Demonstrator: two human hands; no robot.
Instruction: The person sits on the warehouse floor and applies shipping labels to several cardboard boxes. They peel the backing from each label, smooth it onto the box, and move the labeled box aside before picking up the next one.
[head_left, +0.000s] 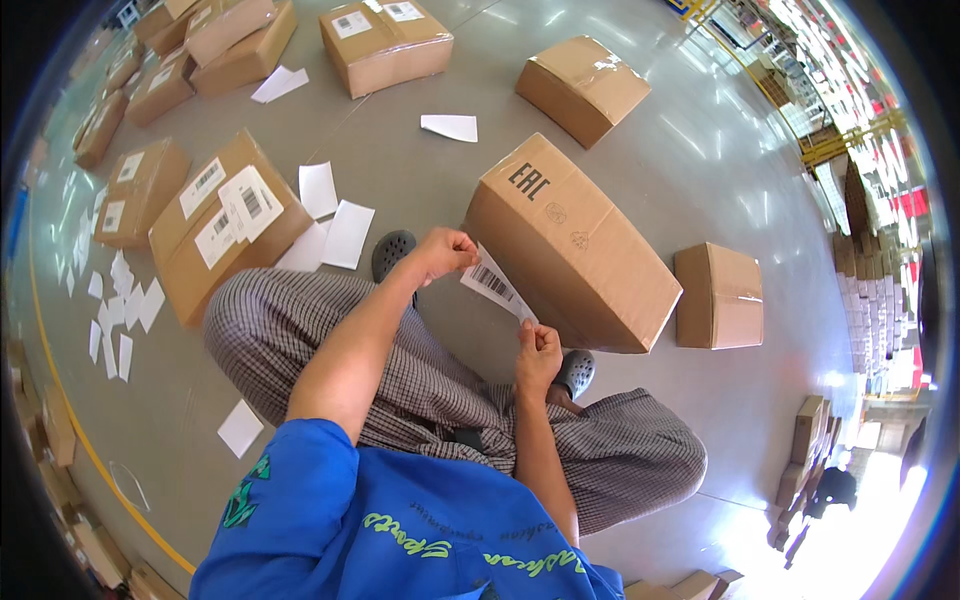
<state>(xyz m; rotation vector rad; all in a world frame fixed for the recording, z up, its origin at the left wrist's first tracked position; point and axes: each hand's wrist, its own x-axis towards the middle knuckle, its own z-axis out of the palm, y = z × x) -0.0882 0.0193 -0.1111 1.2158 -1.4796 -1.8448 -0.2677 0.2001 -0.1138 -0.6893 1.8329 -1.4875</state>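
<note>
Between my hands a white barcode label (496, 281) is stretched at a slant, beside the near side of a cardboard box (574, 247) that bears printed marks. My left hand (447, 255) pinches the label's upper end. The lower end is held between the thumb and fingers of my right hand (537, 356). Whether the label touches the box, I cannot tell. To the left, near my knee, a large labelled carton (225, 221) carries several white labels.
Blank white sheets (349, 234) lie by the labelled carton, and scattered paper pieces (120, 311) lie further left. More cartons stand ahead (386, 45), at the upper right (583, 86) and at the right (718, 296). Stacked boxes (217, 45) fill the upper left.
</note>
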